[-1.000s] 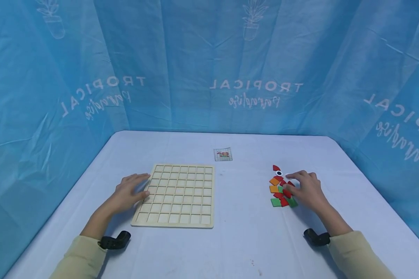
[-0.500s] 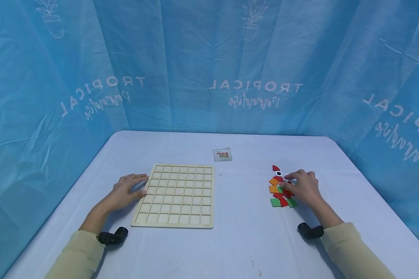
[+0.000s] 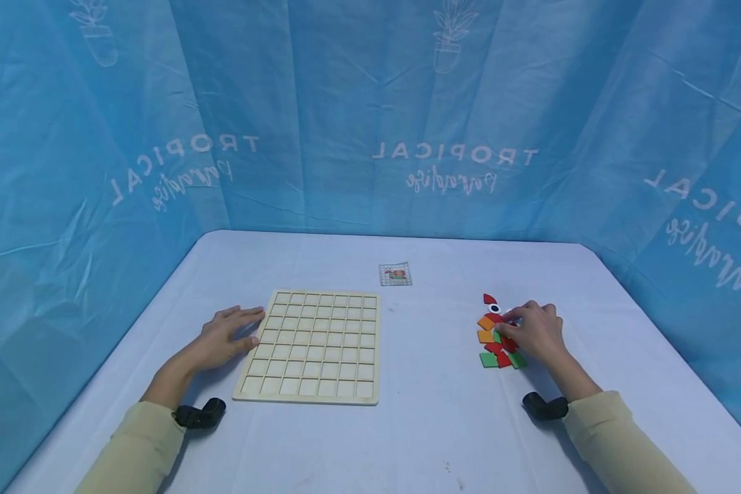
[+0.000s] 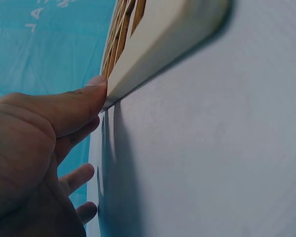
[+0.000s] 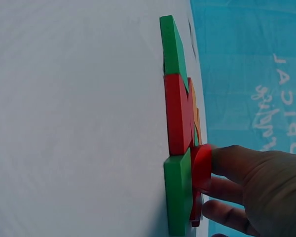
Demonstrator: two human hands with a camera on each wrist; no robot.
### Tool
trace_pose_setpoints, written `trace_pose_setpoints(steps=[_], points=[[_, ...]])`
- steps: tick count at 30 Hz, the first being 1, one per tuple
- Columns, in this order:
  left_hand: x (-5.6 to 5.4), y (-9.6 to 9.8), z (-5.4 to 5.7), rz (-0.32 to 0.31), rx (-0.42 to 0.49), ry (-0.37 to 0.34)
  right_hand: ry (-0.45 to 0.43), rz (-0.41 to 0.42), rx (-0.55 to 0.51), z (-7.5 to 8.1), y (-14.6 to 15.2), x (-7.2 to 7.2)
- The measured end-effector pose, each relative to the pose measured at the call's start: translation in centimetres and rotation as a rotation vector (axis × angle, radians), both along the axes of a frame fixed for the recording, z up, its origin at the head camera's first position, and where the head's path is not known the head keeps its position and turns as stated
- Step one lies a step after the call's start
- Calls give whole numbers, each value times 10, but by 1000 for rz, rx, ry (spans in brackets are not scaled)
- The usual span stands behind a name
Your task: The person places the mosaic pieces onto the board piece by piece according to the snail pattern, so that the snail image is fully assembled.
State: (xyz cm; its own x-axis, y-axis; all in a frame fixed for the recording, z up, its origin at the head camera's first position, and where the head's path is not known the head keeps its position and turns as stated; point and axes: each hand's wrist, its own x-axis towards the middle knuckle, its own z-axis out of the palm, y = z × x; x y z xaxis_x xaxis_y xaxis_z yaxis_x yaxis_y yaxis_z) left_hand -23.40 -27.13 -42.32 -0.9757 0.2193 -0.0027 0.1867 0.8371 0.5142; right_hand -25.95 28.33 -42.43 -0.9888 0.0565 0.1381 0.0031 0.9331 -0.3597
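Note:
My left hand (image 3: 225, 339) rests at the left side of a pale wooden grid board (image 3: 309, 346), fingers extended and thumb apart. The left wrist view puts the thumb tip right at the edge of the board (image 4: 153, 54). Over a small pile of coloured tiles (image 3: 489, 359), my right hand (image 3: 537, 335) brings thumb and index finger close together, pinching at a red tile (image 5: 202, 168). Its fingers partly hide the pile. Among the pieces are green, red and orange tiles, plus a round white-and-black eye piece (image 3: 495, 309).
A small card (image 3: 396, 274) with a coloured animal figure on a grid lies behind, between board and tiles. White cloth (image 3: 420, 425) covers the table. A blue printed curtain (image 3: 370, 103) encloses the back and sides.
My right hand has shifted slightly left over the tiles, and its thumb and index finger have drawn closer together. The left hand has barely moved; board and card stay in place.

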Motion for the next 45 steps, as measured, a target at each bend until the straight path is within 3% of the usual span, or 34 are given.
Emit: trace_pose_setpoints(steps=[10,27,38,45], points=[[2,10,-2,-57,-11,54,-20,-11,-3,2,1,-1],[12,78,-3,-119,-50,122,-33,16,-8,-3,5,-2],[13,93,-3,-126,-67,127,-33,-1,5,-3,12,-8],[15,100,-4,-119,-73,132,-17,63,3,-4,16,-6]])
